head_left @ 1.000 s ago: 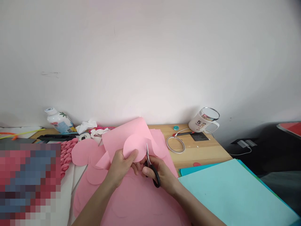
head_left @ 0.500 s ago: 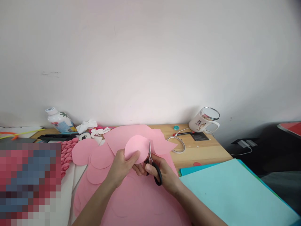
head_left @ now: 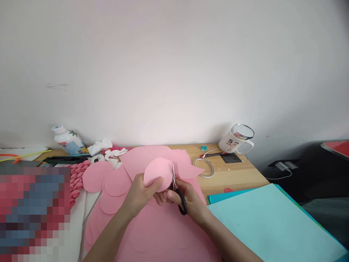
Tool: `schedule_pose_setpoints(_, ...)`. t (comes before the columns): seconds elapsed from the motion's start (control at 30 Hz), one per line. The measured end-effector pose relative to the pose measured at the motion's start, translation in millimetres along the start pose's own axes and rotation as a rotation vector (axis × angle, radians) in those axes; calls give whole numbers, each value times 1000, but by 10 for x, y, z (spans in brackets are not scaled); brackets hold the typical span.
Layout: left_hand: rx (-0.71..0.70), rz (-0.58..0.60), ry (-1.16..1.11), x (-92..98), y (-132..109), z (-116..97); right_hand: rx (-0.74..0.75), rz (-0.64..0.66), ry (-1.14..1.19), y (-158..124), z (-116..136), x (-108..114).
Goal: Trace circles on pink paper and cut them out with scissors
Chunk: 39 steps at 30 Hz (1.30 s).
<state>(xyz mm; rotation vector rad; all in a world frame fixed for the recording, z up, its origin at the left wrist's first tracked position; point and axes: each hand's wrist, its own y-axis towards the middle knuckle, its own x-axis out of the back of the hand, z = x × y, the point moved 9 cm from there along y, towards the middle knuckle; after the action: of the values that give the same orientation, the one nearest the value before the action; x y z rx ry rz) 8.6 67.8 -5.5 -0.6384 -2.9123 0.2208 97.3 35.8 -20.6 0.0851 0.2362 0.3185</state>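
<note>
My left hand [head_left: 145,194] pinches a round piece of pink paper [head_left: 158,174] between thumb and fingers, near its lower edge. Black-handled scissors [head_left: 181,203] are in my right hand [head_left: 188,200], their blades pointing up along the right edge of the round paper. How far the blades are apart is hard to make out. Under both hands lie large pink paper sheets [head_left: 163,233]. Several pink paper circles [head_left: 97,176] overlap to the left of my left hand. Behind the held piece, more pink paper with a pointed cut edge [head_left: 189,171] rests on the stack.
A white mug [head_left: 236,139] stands at the back right, near a coiled white cable [head_left: 204,175] and a dark card [head_left: 231,158]. Light blue sheets [head_left: 261,222] lie at the right. At the back left are a white bottle [head_left: 68,140], crumpled tissue [head_left: 99,146] and pink braided yarn [head_left: 77,180].
Both hands keep nearly the same place and grip. The scissors and the round paper have shifted only very slightly, and the whole view has moved a little.
</note>
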Motion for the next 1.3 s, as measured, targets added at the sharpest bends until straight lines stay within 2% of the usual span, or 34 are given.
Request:
schedule_pose_setpoints(0.37,12,2,8,20,-11,6,-66,-41,-81,2,-2,27)
schedule_pose_setpoints(0.8,5,4,-21,31,4,6,-84,-93,-52,-13,-94,99)
schedule_pose_setpoints(1.3,-39,66,-83,40,40,67,-101,-109,-52,-33,-143,122)
